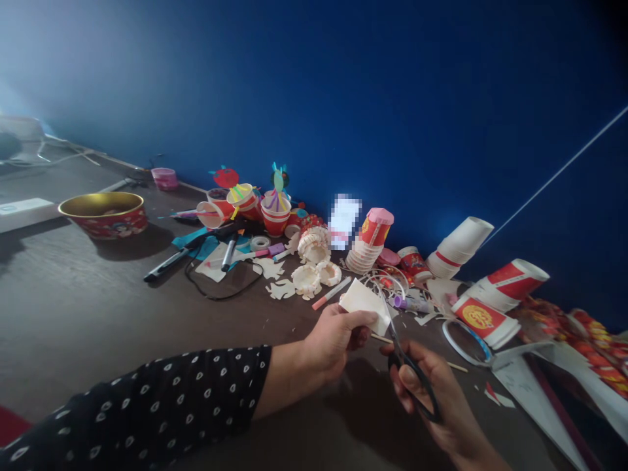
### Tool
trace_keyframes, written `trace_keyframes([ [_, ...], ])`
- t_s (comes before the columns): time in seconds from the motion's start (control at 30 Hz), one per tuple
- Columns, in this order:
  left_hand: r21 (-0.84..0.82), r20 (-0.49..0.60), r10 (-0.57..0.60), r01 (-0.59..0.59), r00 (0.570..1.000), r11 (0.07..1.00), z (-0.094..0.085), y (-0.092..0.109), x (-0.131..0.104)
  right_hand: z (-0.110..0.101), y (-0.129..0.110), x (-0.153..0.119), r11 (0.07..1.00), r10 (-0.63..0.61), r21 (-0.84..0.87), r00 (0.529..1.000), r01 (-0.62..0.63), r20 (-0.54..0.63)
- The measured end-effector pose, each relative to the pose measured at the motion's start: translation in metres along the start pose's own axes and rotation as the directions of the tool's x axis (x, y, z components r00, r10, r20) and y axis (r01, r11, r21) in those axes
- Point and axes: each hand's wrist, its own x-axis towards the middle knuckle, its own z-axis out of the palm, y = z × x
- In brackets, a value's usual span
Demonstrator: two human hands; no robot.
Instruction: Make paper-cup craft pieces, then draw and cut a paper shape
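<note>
Between the thumb and fingers of my left hand point(336, 337) is a piece of white paper point(364, 304). My right hand point(432, 386) is closed round the black handles of a pair of scissors point(415, 373). The scissor blades point up and away from me, against the right edge of the paper. Behind the blades lies a thin wooden stick point(457, 367), partly hidden by the scissors and my right hand. Just beyond the paper are a white and pink marker point(331, 293) and a purple-capped marker point(413, 304).
A red and gold bowl point(105, 216) stands at the left. Stacked paper cups point(366, 245), scraps point(282, 288), markers point(229, 251) and a roll of tape point(260, 243) line the blue wall. At the right lie tipped cups point(510, 284) and a dark flat object point(572, 399).
</note>
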Motion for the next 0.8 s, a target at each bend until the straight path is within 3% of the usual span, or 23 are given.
trace_keyframes([
  [0.8,-0.063,-0.012,-0.069,0.068,0.998,0.996,0.0057,0.0015,-0.008,0.006,0.003,-0.0013,0.999,-0.037,0.019,0.999,0.037,-0.028],
])
